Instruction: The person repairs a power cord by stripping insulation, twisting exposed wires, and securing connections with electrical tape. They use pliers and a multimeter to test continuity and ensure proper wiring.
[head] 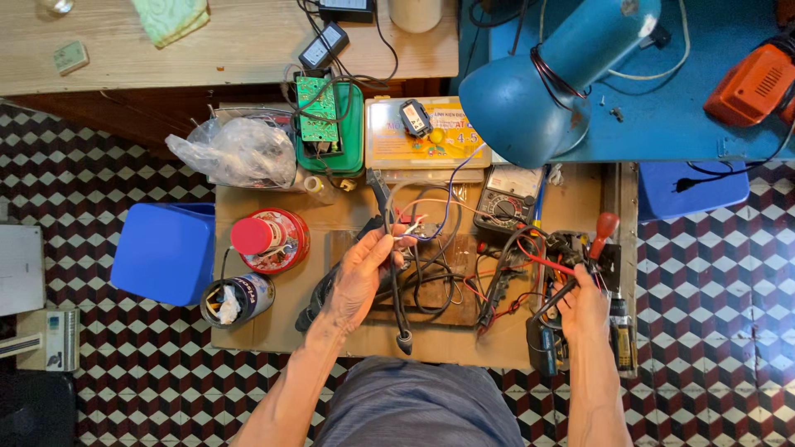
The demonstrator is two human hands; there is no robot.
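Left hand (360,277) fingers pinch thin wires (422,228); right hand (584,306) fingers close around a red-handled tool (598,240) over the worktop (273,331)

On the counter (273,331), the left hand (358,277) sits near centre with its fingers (383,245) on a bundle of wires (431,228), and the right hand (584,308) lies at 3 o'clock from it, gripping a soldering iron (598,240). A multimeter (507,200) stands at 12 o'clock between the hands, a lidded tin (269,240) lies at 9 o'clock of the left hand, and a can (238,300) sits at 7 o'clock of that tin
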